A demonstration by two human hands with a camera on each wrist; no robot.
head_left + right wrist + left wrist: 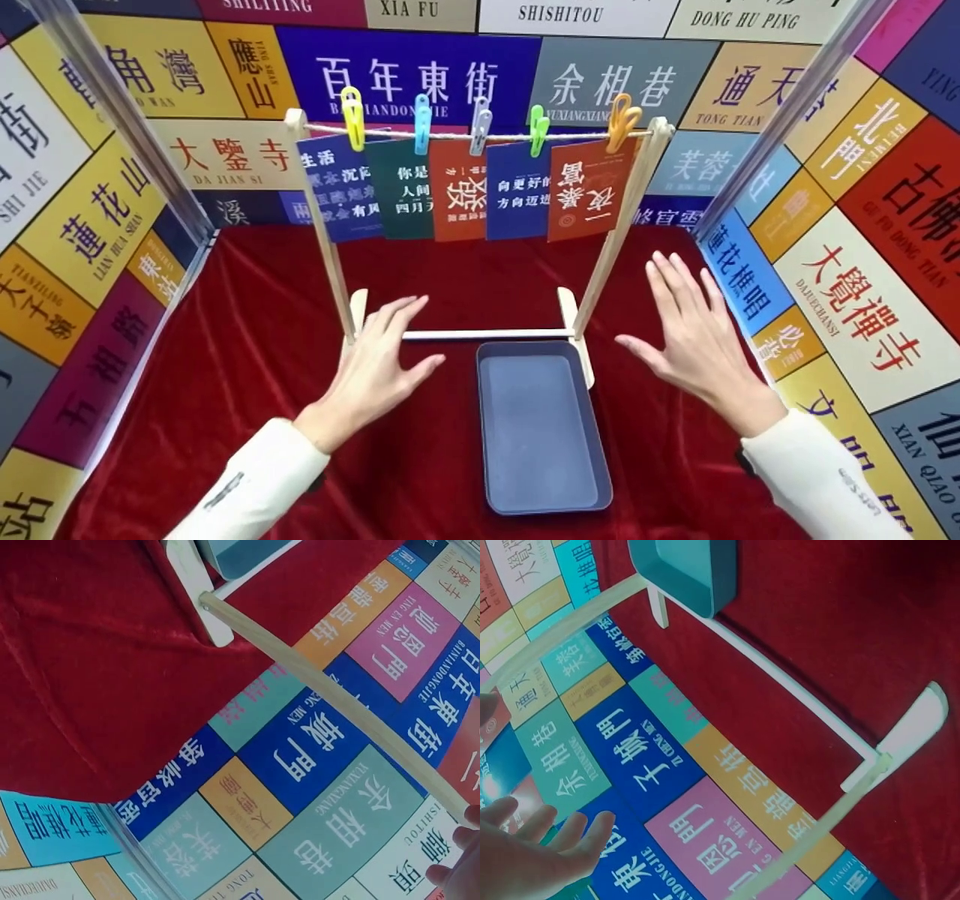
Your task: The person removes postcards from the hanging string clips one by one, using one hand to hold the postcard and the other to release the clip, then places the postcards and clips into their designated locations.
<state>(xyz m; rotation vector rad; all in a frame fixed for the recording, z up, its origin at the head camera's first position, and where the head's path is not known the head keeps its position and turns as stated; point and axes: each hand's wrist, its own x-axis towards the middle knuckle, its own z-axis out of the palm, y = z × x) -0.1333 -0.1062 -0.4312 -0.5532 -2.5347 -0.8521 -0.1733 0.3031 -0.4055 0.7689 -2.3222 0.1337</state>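
Note:
A wooden rack (487, 334) stands on red cloth, a string (450, 136) tied between its posts. Several cards hang in a row, among them a green card (407, 195) and a red card (589, 196), each under a clothespin; a yellow clothespin (351, 120) is leftmost and an orange clothespin (622, 124) rightmost. My left hand (382, 360), fingers extended and holding nothing, is near the rack's left foot. To the right of the rack my right hand (694, 337) is raised with fingers straight, also holding nothing.
A grey-blue tray (544, 427) with nothing in it sits before the rack, close to its right foot (583, 364). Colourful lettered panels (405, 71) wall in the back and both sides. Wrinkled red velvet (420, 465) covers the table.

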